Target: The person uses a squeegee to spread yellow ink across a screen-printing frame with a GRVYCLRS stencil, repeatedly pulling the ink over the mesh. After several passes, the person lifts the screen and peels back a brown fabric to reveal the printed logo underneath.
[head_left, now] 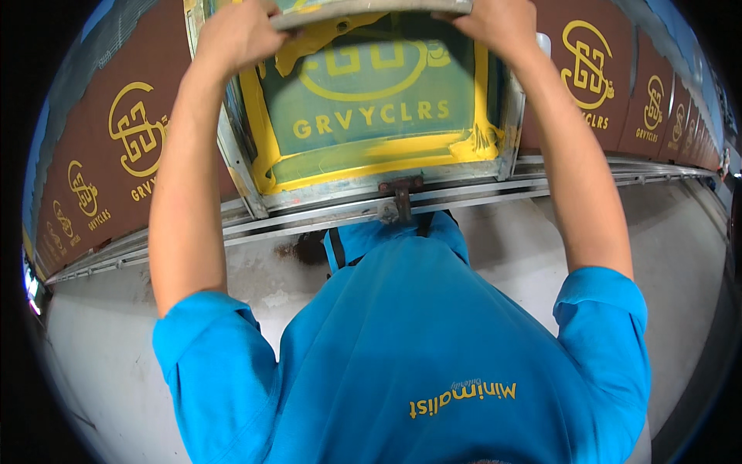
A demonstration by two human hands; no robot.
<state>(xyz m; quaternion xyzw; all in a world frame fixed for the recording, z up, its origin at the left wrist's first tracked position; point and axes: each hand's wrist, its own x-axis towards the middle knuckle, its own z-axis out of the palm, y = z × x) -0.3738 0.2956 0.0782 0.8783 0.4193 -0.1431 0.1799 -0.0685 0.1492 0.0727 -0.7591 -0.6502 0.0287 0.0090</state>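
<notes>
My left hand (238, 32) closes round the left end of a long pale squeegee (371, 8), and my right hand (498, 28) grips its right end. The squeegee lies crosswise near the far part of a screen-printing frame (238, 158); the top edge of the picture cuts off that area. Green mesh (348, 143) with a yellow emblem and lettering fills the frame. Wet-looking yellow ink (433, 147) lies in a band along the near edge and up the sides. More yellow smears sit just below the squeegee, nearer its left end.
A metal hinge clamp (400, 199) joins the frame's near edge to a long metal rail (309, 220). Brown printed fabric (85, 155) stretches away to the left, and more brown fabric (626, 85) to the right. The pale floor (108, 340) shows below the rail.
</notes>
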